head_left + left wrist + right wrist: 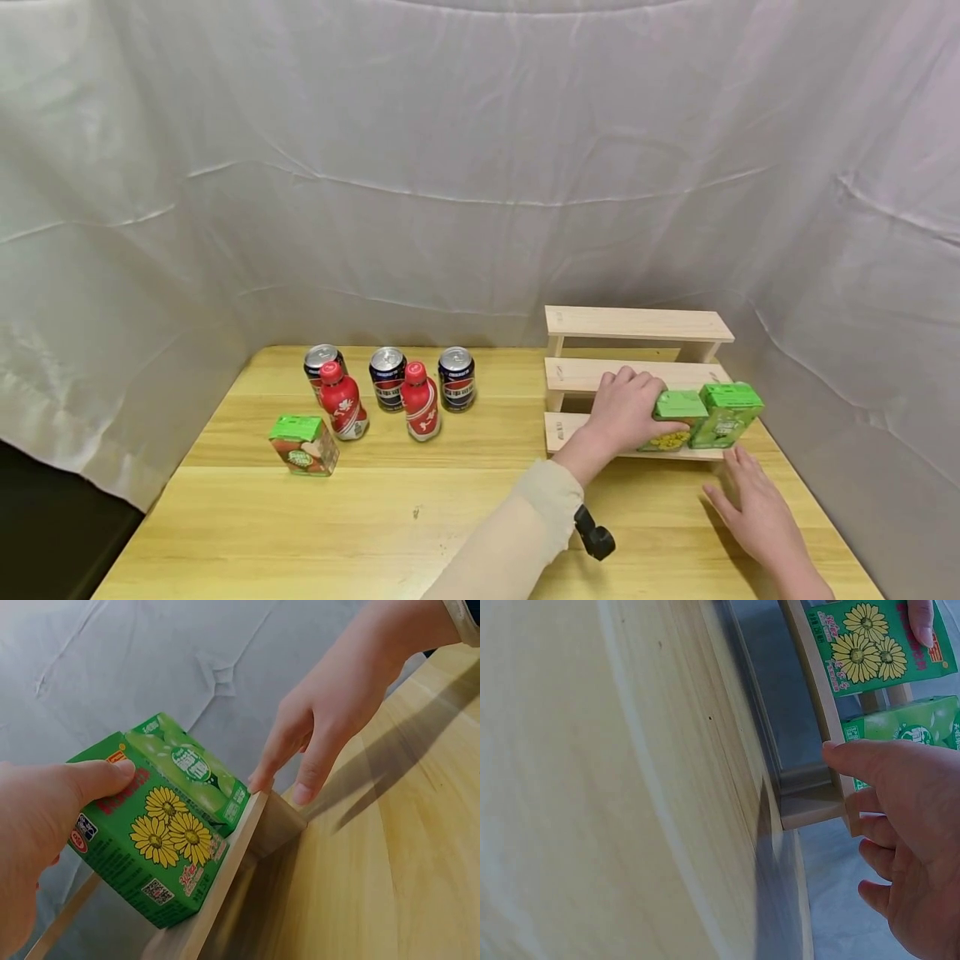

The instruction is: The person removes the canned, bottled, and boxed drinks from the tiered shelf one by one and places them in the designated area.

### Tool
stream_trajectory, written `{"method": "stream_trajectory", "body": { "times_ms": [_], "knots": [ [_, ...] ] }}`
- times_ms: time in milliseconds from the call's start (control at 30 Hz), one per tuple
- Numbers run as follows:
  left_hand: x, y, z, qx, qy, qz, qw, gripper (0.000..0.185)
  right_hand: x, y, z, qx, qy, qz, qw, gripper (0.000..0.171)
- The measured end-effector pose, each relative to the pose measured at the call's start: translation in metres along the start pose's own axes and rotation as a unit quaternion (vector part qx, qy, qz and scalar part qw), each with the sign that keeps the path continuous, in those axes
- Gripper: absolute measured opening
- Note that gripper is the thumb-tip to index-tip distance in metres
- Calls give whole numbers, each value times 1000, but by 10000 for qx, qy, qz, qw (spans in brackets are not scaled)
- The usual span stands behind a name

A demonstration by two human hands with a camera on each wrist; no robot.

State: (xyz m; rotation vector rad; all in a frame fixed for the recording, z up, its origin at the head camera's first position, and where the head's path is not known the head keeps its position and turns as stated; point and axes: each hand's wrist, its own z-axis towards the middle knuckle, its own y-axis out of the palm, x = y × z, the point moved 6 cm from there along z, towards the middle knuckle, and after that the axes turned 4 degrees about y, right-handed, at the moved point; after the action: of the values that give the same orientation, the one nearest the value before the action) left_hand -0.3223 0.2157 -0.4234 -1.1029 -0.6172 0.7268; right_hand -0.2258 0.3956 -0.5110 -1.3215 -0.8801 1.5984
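Observation:
A three-step wooden rack (pixel 637 323) stands at the table's back right. My left hand (pixel 626 412) grips a green carton with yellow flowers (pixel 671 421) on the lowest step. In the left wrist view the thumb (pixel 97 780) lies across the top of this carton (pixel 150 832). Right beside it stands a second green carton (pixel 726 414), apparently touching it. My right hand (pixel 753 508) rests on the table in front of the rack's right end, fingers straight. In the right wrist view its fingertips (pixel 840 754) touch the end of the lowest step (pixel 810 802).
Three dark cans (pixel 388 377) stand in a row at the back centre, with two red bottles (pixel 420 404) in front. A green-topped carton (pixel 303 446) stands alone at the left. White cloth (pixel 450 167) hangs behind and beside the table (pixel 375 517).

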Motion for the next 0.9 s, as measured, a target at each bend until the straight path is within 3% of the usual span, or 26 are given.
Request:
{"method": "stream_trajectory", "body": {
  "times_ms": [333, 733, 900],
  "knots": [
    [2, -8, -9, 223, 33, 66, 9997, 53, -1, 0, 0, 11, -28, 14, 10000, 74],
    [-3, -42, -29, 674, 202, -215, 9973, 53, 1, 0, 1, -25, 32, -3, 10000, 73],
    [-9, -55, -40, 1012, 178, -392, 9939, 54, 1, -1, 0, 51, -13, 3, 10000, 73]
  ]
}}
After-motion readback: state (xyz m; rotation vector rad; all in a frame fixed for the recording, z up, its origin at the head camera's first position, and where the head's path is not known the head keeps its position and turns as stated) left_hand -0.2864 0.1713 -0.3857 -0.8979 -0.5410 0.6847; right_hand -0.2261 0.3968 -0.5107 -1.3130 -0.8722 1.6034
